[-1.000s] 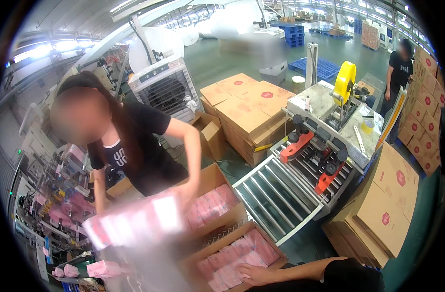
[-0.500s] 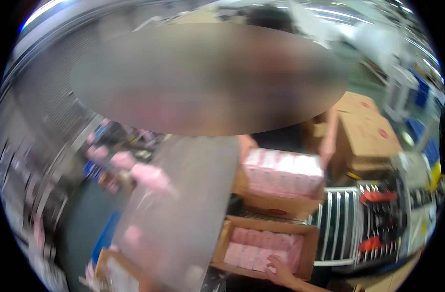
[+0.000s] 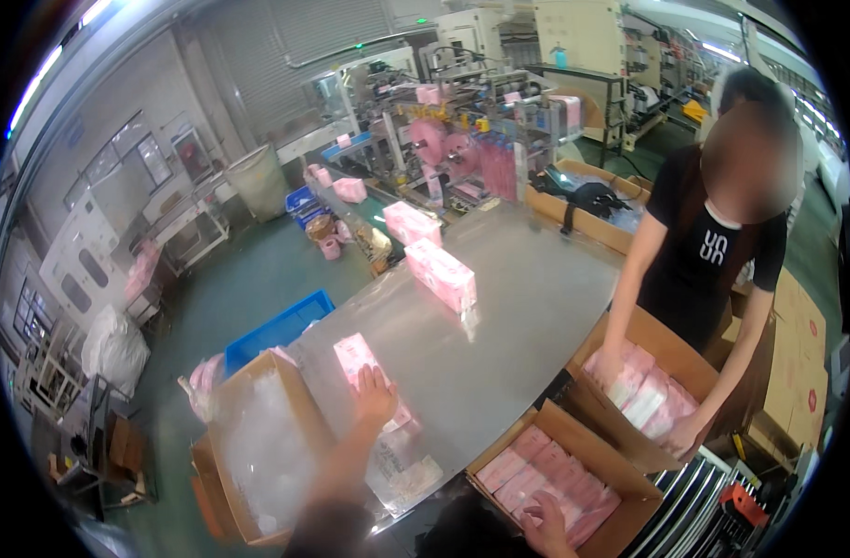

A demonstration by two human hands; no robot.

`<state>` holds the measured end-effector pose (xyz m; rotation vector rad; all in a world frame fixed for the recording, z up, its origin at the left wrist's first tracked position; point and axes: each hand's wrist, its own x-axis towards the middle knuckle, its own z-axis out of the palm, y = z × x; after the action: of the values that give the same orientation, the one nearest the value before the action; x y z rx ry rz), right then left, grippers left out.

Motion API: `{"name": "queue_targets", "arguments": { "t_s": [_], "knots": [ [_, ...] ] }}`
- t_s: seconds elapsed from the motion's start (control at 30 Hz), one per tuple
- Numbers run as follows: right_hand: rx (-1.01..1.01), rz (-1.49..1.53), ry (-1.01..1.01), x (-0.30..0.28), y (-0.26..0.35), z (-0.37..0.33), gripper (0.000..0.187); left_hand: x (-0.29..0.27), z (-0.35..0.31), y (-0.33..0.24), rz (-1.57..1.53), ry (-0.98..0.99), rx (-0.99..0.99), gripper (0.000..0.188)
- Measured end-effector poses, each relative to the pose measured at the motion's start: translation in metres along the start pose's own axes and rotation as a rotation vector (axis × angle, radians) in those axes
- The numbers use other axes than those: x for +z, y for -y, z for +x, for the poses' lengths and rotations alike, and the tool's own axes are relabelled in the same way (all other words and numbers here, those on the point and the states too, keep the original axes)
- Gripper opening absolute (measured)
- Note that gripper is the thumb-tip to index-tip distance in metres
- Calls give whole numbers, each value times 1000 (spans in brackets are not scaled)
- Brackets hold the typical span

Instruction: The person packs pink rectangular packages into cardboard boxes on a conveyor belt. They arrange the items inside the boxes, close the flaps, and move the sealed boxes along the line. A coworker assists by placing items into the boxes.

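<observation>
My left hand [image 3: 375, 400] lies on a pink-and-white soft pack [image 3: 353, 352] at the near left of the metal table, its fingers stretched out flat over the top. Down at the lower right, my right hand [image 3: 546, 523] rests on pink packs [image 3: 527, 472] set in rows inside an open cardboard carton [image 3: 640, 502]. Its fingers are apart and slightly bent, gripping nothing that I can see. Farther up the table, another long pink pack [image 3: 441, 274] stands beside one more pack [image 3: 412, 223] at the table's far edge.
Across from me, a person in black has both hands in a second carton [image 3: 629, 437] of packs. At the left stand a carton lined with clear plastic [image 3: 267, 456] and a blue crate [image 3: 278, 330]. A conveyor and machine [image 3: 443, 149] lie beyond the metal table [image 3: 508, 325].
My view has swung left and steadied. My left hand now shows on a pack; my right hand stays at the near carton. The other person's block of packs has gone down into their carton.
</observation>
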<state>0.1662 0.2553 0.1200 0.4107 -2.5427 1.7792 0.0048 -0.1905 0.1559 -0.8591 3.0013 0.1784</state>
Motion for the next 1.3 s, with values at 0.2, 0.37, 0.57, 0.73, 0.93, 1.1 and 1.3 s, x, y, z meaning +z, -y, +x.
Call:
{"name": "queue_targets", "arguments": {
  "t_s": [0.2,0.37,0.57,0.73,0.93,1.1,1.3],
  "knots": [
    [-105,-52,307,38,74,167,45,15,-8,-16,-16,-71,-7,72],
    [-371,-369,251,121,51,373,56,-7,-28,-13,-141,-134,55,72],
    [-438,-1042,171,180,70,547,70,-10,-1,1,-84,-234,206,73],
    [-317,-883,544,239,56,533,66,-4,44,18,-284,-198,139,73],
    [-722,-436,840,267,72,451,69,-21,69,28,-104,-96,52,65],
    [-473,-884,229,259,85,684,86,-26,72,36,-23,-181,78,61],
    [-395,-1083,498,256,32,635,90,-24,77,34,-75,-227,48,57]
  ]
}}
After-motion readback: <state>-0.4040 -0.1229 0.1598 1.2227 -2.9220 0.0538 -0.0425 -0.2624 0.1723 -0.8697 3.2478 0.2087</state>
